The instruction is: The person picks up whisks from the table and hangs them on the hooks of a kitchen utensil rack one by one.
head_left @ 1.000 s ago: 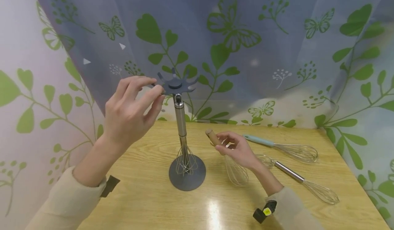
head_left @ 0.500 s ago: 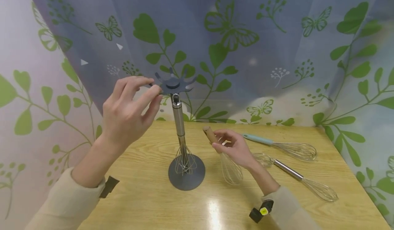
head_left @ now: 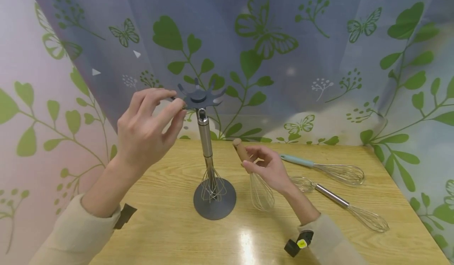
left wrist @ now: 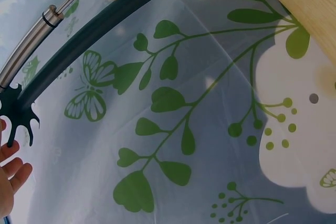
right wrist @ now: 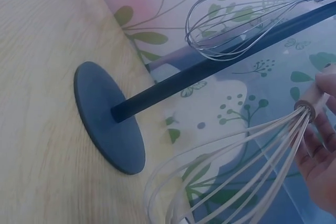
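A dark grey utensil stand (head_left: 214, 209) with a round base and a hooked top (head_left: 198, 96) rises from the table. A steel-handled whisk (head_left: 205, 139) hangs from one hook, its wires down over the base. My left hand (head_left: 149, 127) pinches a hook at the left of the top; in the left wrist view its fingertips (left wrist: 11, 167) are right by the hooks. To the right of the pole, my right hand (head_left: 267, 166) holds a whisk with a wooden handle (head_left: 241, 150) between thumb and fingers. The handle points up and tilts left, and the wire loops (right wrist: 236, 166) hang below.
On the wooden table (head_left: 159, 233), a whisk with a light blue handle (head_left: 298, 160) lies at the back right. Nearer lies a steel-handled whisk (head_left: 333, 196), with another wire head (head_left: 301, 183) partly behind my right wrist. A patterned cloth (head_left: 291, 99) hangs behind the table.
My right hand has carried the wooden-handled whisk a little left towards the stand, and its handle end has risen. My left hand stays at the hook.
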Tool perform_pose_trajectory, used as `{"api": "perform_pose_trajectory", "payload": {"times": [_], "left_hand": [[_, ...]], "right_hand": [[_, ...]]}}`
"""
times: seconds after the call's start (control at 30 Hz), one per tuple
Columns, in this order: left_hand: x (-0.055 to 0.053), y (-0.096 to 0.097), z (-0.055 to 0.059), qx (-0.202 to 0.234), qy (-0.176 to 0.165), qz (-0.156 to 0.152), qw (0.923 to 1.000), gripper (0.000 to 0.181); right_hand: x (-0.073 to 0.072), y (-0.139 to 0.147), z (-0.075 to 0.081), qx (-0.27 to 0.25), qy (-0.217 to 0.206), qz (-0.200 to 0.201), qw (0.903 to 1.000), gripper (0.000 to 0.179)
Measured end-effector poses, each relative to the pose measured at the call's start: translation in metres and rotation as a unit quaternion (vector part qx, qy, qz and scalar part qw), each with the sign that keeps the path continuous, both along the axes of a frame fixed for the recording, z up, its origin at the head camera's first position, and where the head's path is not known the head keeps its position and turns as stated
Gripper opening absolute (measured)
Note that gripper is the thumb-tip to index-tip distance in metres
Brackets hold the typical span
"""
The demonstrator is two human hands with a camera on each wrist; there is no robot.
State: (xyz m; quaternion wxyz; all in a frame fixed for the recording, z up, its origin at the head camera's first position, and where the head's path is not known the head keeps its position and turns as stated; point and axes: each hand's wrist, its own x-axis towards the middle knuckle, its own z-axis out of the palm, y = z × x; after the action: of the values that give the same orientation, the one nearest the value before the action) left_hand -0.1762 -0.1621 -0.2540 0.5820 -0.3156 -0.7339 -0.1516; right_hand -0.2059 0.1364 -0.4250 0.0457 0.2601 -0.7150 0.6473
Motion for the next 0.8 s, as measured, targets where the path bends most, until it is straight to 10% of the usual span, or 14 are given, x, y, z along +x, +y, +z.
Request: {"api": "perform_pose_trajectory", "payload": {"times": [0.8], "left_hand": [[0.0, 0.0, -0.001, 0.003, 0.002, -0.002, 1.0, 0.008]], "right_hand": [[0.006, -0.01, 0.015, -0.075, 0.033, 0.023, 0.9964, 0.032]]}}
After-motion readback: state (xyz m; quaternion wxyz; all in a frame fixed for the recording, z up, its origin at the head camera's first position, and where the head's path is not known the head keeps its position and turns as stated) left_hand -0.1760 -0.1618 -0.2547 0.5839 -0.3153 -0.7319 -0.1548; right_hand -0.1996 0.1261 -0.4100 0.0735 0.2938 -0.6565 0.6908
